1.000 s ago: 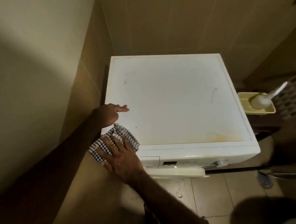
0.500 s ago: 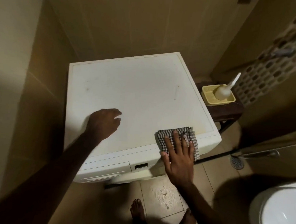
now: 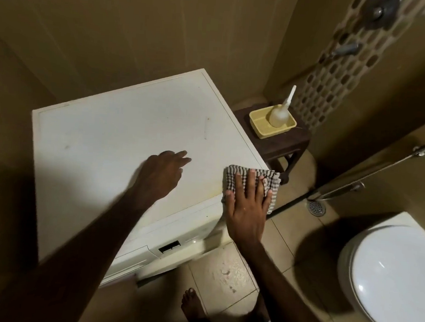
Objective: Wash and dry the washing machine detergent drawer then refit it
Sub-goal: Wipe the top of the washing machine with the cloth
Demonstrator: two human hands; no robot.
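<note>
Pressing flat with fingers spread, the right hand (image 3: 247,208) pins the checked cloth (image 3: 251,186) at the washing machine (image 3: 107,141) top's front-right corner; the left hand (image 3: 161,175), fingers loosely extended, rests nearer centre.

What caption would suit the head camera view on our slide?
Right hand presses a checked cloth on the washing machine top at its front right corner; left hand rests flat beside it.

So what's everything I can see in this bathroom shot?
washing machine: one, white, against the tiled wall
checked cloth: one, dark and white, front right corner of the machine top
stool: one, dark wood, right of the machine
tray: one, yellow, on the stool
bottle: one, whitish, standing in the tray
toilet: one, white, lower right
floor drain: one, metal
left hand: on the machine top, fingers relaxed
right hand: flat on the cloth
</note>
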